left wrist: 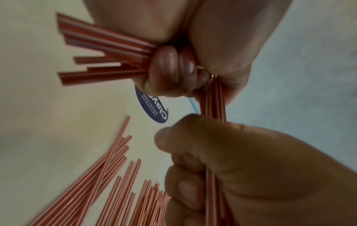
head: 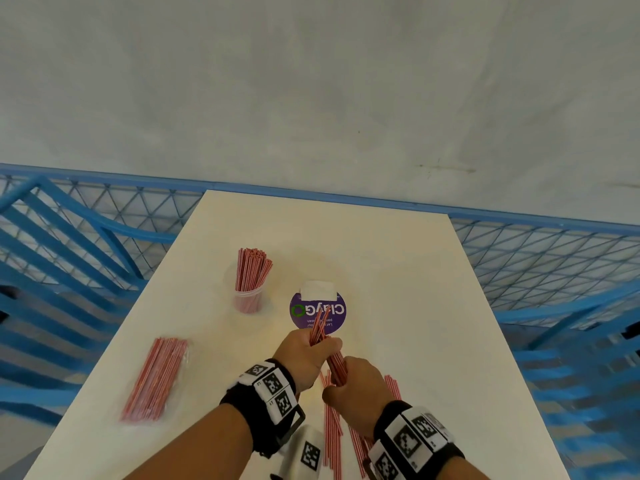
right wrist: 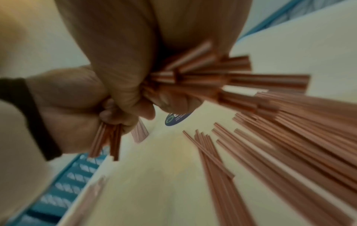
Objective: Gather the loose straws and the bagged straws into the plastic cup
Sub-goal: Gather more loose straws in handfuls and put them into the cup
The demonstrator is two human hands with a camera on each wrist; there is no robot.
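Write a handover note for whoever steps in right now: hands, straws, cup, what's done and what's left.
Left hand and right hand both grip one bundle of straws above the table.
Plastic cup stands upright at far left, already holding many straws.
Bagged straws lie flat at near left, untouched.
Loose straws are still scattered near the table's front edge, under the wrists.
Left: put the held bundle in the cup, collect the remaining loose ones, then add the bag.
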